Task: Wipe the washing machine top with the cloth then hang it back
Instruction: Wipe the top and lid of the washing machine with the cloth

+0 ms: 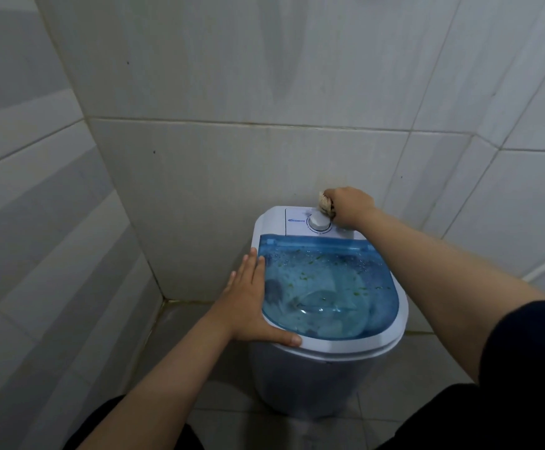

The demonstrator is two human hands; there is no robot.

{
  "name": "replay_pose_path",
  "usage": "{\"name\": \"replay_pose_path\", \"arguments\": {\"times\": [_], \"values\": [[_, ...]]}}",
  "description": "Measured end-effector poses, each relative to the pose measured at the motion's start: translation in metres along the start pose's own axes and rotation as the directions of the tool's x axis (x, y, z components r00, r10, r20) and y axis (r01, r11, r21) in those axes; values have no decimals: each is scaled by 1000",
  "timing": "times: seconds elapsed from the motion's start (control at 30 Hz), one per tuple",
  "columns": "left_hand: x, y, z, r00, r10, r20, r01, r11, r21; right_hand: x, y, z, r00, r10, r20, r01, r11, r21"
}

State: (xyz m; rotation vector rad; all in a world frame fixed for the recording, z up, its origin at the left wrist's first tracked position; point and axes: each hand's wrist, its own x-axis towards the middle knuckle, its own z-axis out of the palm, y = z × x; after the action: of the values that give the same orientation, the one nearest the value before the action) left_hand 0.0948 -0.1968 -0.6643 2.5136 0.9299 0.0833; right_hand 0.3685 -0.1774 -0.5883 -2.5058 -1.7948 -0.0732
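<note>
Right hand (349,206) is fisted round a bunched beige cloth (325,203), pressing it onto the white control panel at the far back edge of the washing machine (391,332), just behind and touching-close to the round dial (319,221), w/ the tiled wall (232,164) right behind the knuckles. Left hand (251,300) lies flat, fingers straight, thumb out along the front rim, palm on the left edge of the blue see-through lid (346,287), prob. steadying the tub. Risks from here, as I judge them: cloth is wadded small, so a sweep past the dial could snag or turn it and alter the setting; knuckles may scrape the wall since there's little room back there. Lid shows droplets and green flecks; can't tell if they sit on top or underneath, so wiping may not shift them, & if on top a balled cloth may just smear them about. Machine looks light and narrow, so a hard push w/ the right hand could rock or slide it on the floor tiles (427,368) if the left eases off. Where the cloth hangs isn't in view, so the return spot is unknown.
</note>
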Motion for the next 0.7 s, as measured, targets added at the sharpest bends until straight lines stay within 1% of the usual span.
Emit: {"name": "replay_pose_path", "arguments": {"times": [0.17, 0.3, 0.53, 0.7], "values": [[-1, -2, 0, 1000, 8, -8, -8, 1000, 1, -16, 11, 3, 1000, -1, -18, 1, 1000, -17], [-1, -3, -1, 1000, 11, -13, -11, 1000, 8, -34, 17, 4, 998, -51, -22, 51, 999, -1], [0, -3, 2, 1000, 9, -26, -9, 1000, 13, -75, 28, 10, 996, -87, 30, 89, 994, -64], [-1, -3, 1, 1000, 10, -17, -9, 1000, 17, -108, 35, 11, 998, -68, -2, 68, 997, -42]]}}
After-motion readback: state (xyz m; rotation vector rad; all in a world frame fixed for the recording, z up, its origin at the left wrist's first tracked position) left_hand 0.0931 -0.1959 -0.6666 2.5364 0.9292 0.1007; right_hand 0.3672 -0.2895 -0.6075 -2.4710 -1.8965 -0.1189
